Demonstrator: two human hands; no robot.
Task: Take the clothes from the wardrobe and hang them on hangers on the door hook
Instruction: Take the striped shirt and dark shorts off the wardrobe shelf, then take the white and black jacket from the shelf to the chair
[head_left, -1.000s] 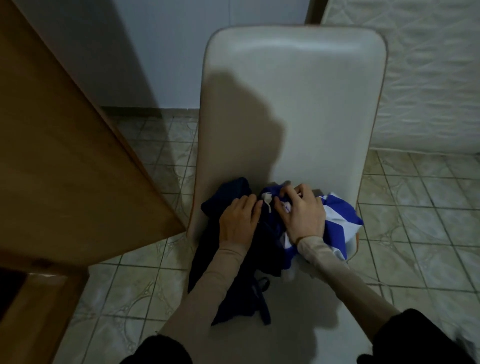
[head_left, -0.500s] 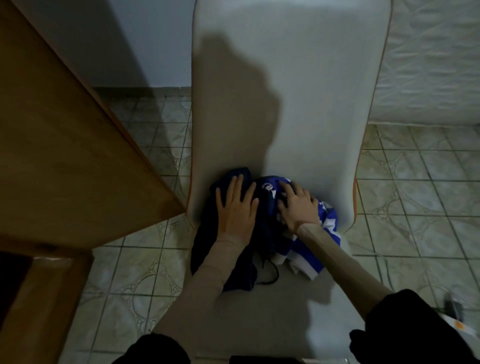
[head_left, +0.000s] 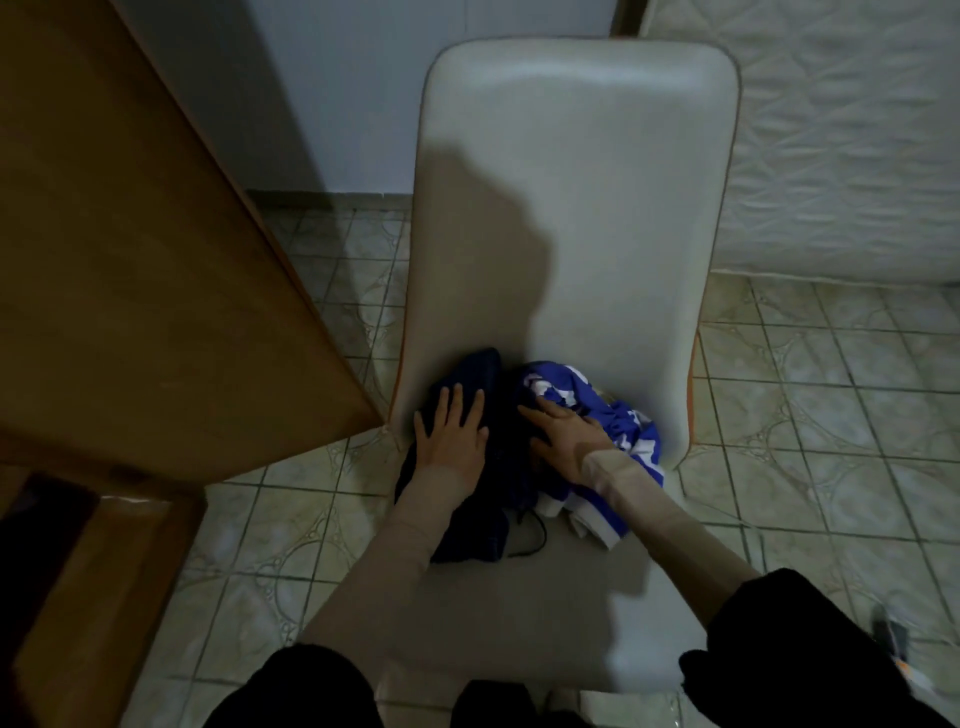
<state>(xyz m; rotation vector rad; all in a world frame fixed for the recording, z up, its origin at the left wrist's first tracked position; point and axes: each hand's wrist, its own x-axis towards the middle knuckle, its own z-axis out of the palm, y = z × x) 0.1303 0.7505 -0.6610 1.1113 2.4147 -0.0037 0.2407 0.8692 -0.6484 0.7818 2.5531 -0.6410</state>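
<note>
Two crumpled garments lie on the seat of a white chair (head_left: 571, 208), against its backrest. The dark navy garment (head_left: 467, 519) is on the left, with a thin black cord trailing from it. The blue and white striped garment (head_left: 618, 421) is on the right. My left hand (head_left: 454, 431) lies flat on the navy garment with fingers straight and spread. My right hand (head_left: 563, 439) rests flat on the striped garment, fingers extended toward the navy one. Neither hand grips any cloth.
A brown wooden door (head_left: 130, 260) stands open on the left, its lower edge close to the chair. A white quilted mattress (head_left: 841, 145) leans at the right. The floor (head_left: 810, 441) is pale patterned tile. A small dark object (head_left: 891, 636) lies at the lower right.
A second ago both hands were curled in the clothes. They have since flattened out on top of the pile. The view tipped down and back up.
</note>
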